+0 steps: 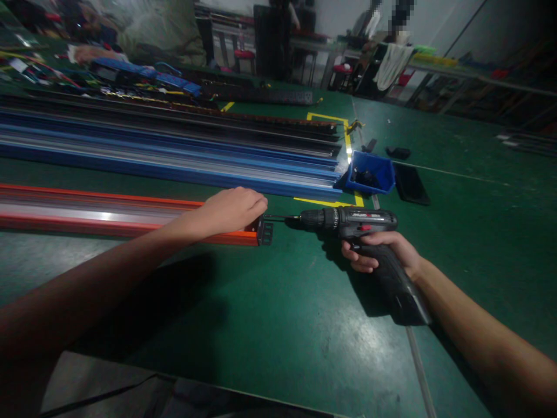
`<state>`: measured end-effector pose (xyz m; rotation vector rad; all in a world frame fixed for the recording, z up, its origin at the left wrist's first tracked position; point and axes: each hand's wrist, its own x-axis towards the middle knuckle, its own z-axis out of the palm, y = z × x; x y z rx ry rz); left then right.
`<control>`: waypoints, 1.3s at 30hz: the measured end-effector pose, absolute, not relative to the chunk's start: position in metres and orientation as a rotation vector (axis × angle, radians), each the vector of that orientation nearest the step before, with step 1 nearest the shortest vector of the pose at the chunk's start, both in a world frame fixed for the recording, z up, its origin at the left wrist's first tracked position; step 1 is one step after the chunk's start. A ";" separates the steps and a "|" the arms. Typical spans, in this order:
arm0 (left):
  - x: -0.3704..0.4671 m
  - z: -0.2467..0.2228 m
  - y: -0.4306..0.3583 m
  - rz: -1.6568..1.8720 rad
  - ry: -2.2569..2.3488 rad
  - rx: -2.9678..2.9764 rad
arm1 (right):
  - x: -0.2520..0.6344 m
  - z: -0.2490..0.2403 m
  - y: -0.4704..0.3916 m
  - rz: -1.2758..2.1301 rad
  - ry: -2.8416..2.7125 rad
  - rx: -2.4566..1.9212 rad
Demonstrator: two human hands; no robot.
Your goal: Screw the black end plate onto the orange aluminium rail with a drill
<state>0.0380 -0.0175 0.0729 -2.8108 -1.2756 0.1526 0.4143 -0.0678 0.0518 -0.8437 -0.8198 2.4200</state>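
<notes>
The orange profile [104, 216] lies lengthwise on the worktop [278, 325], a dark end cap [266, 233] at its right end. The left hand [232, 210] is curled over the profile just beside that cap, its grip clasping the end. The right hand [402, 251] has its grip wrapped around the handle of a power drill [365, 220], its 1 long bit [282, 217] pointing at the cap; whether they touch is unclear. This looks like lining the tool up with the cap, a pose calling for a straight bit and a braced profile. Beyond lie blue profiles [195, 168], with a blue bin [378, 187] near their right ends.
</notes>
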 end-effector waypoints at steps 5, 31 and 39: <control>0.038 0.074 -0.019 0.140 -1.260 -2.800 | 0.415 0.052 -0.068 2.415 -0.824 -0.851; 0.036 0.069 -0.016 0.112 -1.300 -2.819 | 0.415 0.051 -0.067 2.470 -0.778 -0.748; 0.036 0.068 -0.016 0.093 -1.287 -2.820 | 0.414 0.053 -0.068 2.453 -0.776 -0.758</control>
